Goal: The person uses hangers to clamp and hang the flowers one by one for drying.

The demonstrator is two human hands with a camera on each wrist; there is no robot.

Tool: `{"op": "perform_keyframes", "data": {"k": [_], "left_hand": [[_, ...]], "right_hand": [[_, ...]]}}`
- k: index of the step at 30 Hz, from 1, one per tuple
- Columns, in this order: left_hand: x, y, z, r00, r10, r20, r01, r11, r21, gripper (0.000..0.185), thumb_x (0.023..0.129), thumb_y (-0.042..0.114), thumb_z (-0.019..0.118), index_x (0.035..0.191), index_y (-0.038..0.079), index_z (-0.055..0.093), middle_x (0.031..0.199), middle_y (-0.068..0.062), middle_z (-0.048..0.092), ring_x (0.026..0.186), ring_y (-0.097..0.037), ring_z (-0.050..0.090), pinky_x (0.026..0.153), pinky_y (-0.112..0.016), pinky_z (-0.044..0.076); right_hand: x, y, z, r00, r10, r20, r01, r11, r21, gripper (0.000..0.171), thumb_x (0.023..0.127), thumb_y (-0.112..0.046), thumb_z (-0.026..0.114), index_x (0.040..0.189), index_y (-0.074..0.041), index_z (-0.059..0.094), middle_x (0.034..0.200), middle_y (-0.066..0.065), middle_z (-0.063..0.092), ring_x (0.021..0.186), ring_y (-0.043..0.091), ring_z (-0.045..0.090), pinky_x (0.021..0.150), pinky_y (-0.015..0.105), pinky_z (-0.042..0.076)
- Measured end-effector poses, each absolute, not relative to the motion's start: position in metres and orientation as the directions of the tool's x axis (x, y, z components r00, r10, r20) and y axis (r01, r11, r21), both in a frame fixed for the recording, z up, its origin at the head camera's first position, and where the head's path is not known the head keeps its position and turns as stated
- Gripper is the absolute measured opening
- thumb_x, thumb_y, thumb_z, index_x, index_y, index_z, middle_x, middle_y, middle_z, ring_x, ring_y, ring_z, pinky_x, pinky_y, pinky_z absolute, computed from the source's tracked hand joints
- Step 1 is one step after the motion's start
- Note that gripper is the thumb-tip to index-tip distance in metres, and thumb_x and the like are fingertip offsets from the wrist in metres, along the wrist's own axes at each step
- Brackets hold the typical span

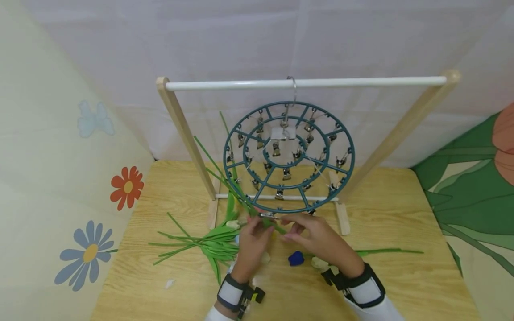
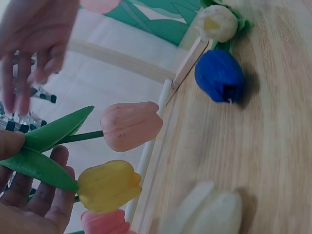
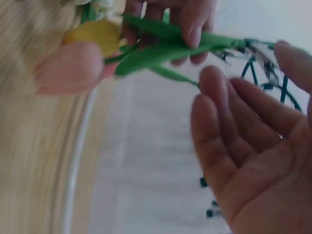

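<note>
My left hand (image 1: 254, 243) pinches the stem and leaves of a pale pink artificial tulip (image 2: 130, 126) below the front rim of a round teal hanger (image 1: 289, 209). A metal clip (image 3: 263, 61) of the hanger meets the green stem; whether it bites on it I cannot tell. Beside that clip is my right hand (image 3: 263, 146), fingers apart and holding nothing, thumb near the metal. Right behind the pink bloom are a yellow tulip (image 2: 109, 186) and a deeper pink one (image 2: 105, 222), their stems partly hidden by my left hand.
The hanger hooks over the white rod (image 1: 241, 84) of a wooden stand (image 1: 184, 133). Several green tulip stems (image 1: 192, 240) lie on the table at left. A blue tulip (image 1: 296, 258) and a white one (image 2: 218, 23) lie at right. A small white scrap (image 1: 169, 283) sits front left.
</note>
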State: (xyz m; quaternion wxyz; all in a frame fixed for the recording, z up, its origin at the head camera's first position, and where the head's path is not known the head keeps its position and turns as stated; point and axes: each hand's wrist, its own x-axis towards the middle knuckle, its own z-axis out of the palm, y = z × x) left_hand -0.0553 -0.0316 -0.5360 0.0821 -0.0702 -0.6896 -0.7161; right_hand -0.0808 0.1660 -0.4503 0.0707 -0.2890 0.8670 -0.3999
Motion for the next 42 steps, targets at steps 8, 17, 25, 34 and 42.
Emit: {"op": "perform_keyframes", "data": {"k": [8,17,25,34,42], "left_hand": [[-0.055,-0.041,-0.538,-0.981,-0.049,0.19,0.191,-0.035,0.981,0.02,0.096,0.003,0.068,0.116,0.006,0.07,0.118,-0.008,0.072,0.108,-0.032,0.07,0.093,-0.034,0.061],[-0.059,-0.052,-0.539,-0.976,-0.092,0.197,0.203,-0.06,0.977,0.025,0.096,0.002,0.067,0.118,0.012,0.071,0.121,-0.012,0.073,0.104,-0.03,0.069,0.087,-0.031,0.059],[-0.066,-0.06,-0.544,-0.931,-0.106,0.351,0.35,0.022,0.936,0.029,0.093,-0.003,0.069,0.121,0.006,0.07,0.117,-0.013,0.075,0.099,-0.034,0.072,0.084,-0.036,0.064],[-0.063,-0.069,-0.547,-0.922,-0.175,0.346,0.322,0.149,0.935,0.029,0.082,-0.012,0.075,0.108,0.0,0.069,0.107,-0.016,0.072,0.094,-0.034,0.07,0.079,-0.047,0.064],[-0.056,-0.077,-0.553,-0.885,-0.017,0.466,0.445,0.27,0.854,0.015,0.087,-0.008,0.072,0.096,0.003,0.07,0.09,-0.011,0.073,0.075,-0.02,0.066,0.064,-0.026,0.059]], "right_hand": [[-0.075,0.216,-0.462,-0.862,-0.505,-0.054,-0.316,0.617,-0.72,0.019,0.102,-0.017,0.066,0.118,-0.01,0.074,0.108,0.001,0.077,0.088,0.001,0.067,0.073,0.024,0.06],[-0.065,0.276,-0.474,-0.96,-0.267,-0.084,-0.171,0.797,-0.579,0.021,0.103,-0.017,0.064,0.118,-0.005,0.073,0.108,0.006,0.078,0.086,0.009,0.07,0.069,0.023,0.059],[-0.055,0.322,-0.494,-0.972,-0.166,-0.165,-0.069,0.877,-0.476,0.024,0.101,-0.009,0.063,0.122,0.003,0.069,0.115,0.021,0.072,0.096,0.033,0.069,0.072,0.042,0.062],[-0.038,0.343,-0.522,-0.972,-0.193,-0.134,-0.14,0.934,-0.329,0.023,0.083,0.004,0.077,0.105,-0.001,0.075,0.109,0.022,0.07,0.1,0.047,0.064,0.084,0.064,0.052],[-0.03,0.34,-0.538,-0.976,-0.211,-0.06,-0.195,0.959,-0.207,0.022,0.078,0.004,0.083,0.095,-0.005,0.073,0.1,0.017,0.066,0.09,0.038,0.062,0.075,0.056,0.055]]}}
